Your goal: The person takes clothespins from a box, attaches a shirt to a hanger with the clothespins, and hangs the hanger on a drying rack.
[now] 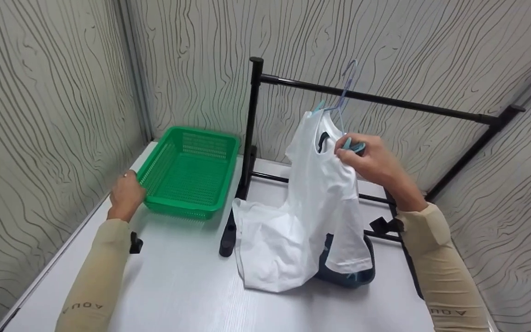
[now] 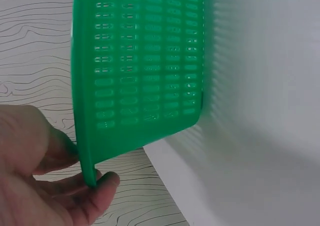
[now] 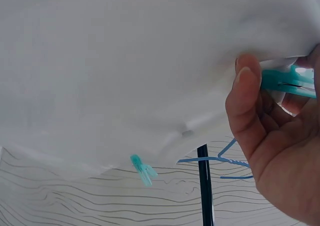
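Note:
My left hand grips the rim of a green plastic basket at its near left corner. In the left wrist view, fingers and thumb close round the basket's rim. My right hand pinches a teal clothespin at the shoulder of a white T-shirt. The shirt hangs on a thin blue hanger, its lower part spread over the table. A second teal clothespin sits on the shirt's other shoulder. My fingers partly hide the held clothespin.
A black clothes rack stands behind the shirt; the hanger's hook overlaps its top bar. Partly behind the shirt, a dark blue basket sits on the white table. Wood-patterned walls enclose the table's back and sides.

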The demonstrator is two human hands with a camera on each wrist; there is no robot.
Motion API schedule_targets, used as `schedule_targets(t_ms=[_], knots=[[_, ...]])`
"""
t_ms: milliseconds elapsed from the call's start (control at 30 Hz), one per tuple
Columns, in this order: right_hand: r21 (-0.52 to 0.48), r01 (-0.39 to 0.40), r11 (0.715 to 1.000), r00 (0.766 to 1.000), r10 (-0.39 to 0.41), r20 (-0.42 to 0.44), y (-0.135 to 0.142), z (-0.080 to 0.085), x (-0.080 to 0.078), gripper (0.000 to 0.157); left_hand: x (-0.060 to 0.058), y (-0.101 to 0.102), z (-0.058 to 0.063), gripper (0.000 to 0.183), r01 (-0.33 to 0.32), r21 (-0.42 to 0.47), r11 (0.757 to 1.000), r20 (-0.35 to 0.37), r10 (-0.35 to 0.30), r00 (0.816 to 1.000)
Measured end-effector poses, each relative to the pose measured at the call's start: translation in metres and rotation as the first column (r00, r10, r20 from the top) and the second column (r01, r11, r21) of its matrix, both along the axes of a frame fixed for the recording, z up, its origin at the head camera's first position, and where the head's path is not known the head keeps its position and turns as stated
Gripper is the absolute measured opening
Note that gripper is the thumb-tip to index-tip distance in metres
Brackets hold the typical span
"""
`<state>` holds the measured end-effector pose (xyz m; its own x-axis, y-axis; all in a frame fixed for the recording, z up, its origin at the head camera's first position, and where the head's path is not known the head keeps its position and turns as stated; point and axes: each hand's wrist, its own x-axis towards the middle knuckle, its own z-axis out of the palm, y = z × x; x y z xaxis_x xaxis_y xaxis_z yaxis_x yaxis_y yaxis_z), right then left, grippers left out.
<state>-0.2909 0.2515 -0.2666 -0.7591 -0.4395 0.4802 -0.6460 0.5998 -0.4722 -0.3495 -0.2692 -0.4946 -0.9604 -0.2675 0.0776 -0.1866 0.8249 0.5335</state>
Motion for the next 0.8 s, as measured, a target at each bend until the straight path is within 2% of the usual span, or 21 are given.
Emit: schedule_targets(t_ms=[167, 267, 433, 600, 800], knots=[[-0.019, 0.008, 1.0, 1.0, -0.008, 0.019, -0.015, -0.003, -0.004, 0.009, -0.001, 0.002, -0.006, 0.04, 0.034, -0.004, 0.999, -0.083, -0.034, 0.996], [-0.03, 0.018, 0.999, 0.999, -0.017, 0.033, -0.027, 0.002, 0.001, 0.009, -0.004, 0.005, -0.008, 0.036, 0.036, -0.004, 0.999, -0.118, -0.036, 0.992], [-0.043, 0.013, 0.999, 0.999, -0.012, 0.038, -0.047, 0.011, 0.011, 0.01, -0.006, 0.009, -0.009, 0.036, 0.028, 0.033, 0.999, -0.108, -0.024, 0.994], [-0.044, 0.008, 0.999, 0.999, -0.006, 0.047, -0.057, 0.008, 0.007, 0.01, -0.007, 0.012, -0.01, 0.037, 0.029, 0.053, 0.998, -0.096, -0.024, 0.995], [-0.048, 0.021, 0.999, 0.998, -0.018, 0.063, -0.062, 0.001, 0.001, 0.01, -0.009, 0.016, -0.01, 0.034, 0.03, 0.019, 0.999, -0.123, -0.027, 0.992]])
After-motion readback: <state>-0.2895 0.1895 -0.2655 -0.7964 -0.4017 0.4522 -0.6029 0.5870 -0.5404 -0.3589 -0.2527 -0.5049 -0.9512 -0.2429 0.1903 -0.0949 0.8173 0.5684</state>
